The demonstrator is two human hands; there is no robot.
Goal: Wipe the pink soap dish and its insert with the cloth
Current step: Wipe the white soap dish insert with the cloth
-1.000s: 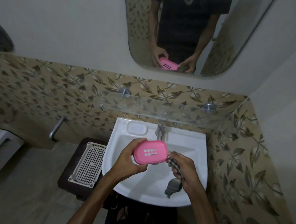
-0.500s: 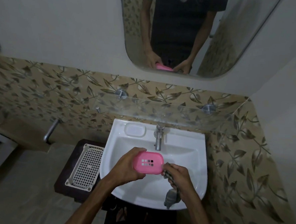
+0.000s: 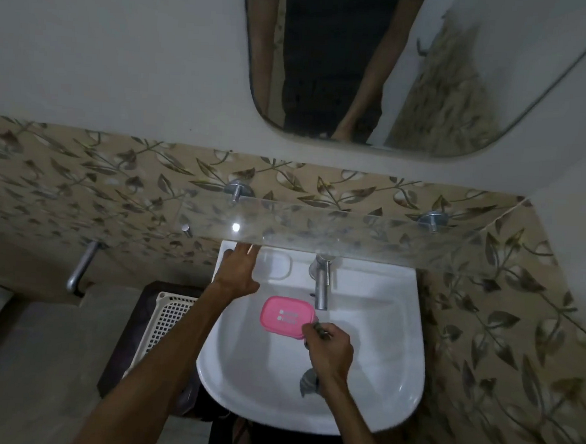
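The pink soap dish [image 3: 286,315] hangs over the white basin, its slotted face turned up toward me. My right hand [image 3: 328,351] pinches the dish's right edge and is also closed on the grey cloth [image 3: 309,384], whose end dangles below my wrist. My left hand [image 3: 237,270] is off the dish, fingers spread, stretched to the sink's back left corner just under the glass shelf. I cannot tell whether the insert sits inside the dish.
The white sink [image 3: 408,383] has a steel tap [image 3: 322,285] at the back and a moulded soap recess [image 3: 275,267]. A glass shelf [image 3: 352,232] juts out above it. A white mesh basket [image 3: 165,324] rests on a dark stand to the left.
My left hand has let go of the pink dish and reached toward the sink's back left corner. The right hand now holds the dish together with the cloth.
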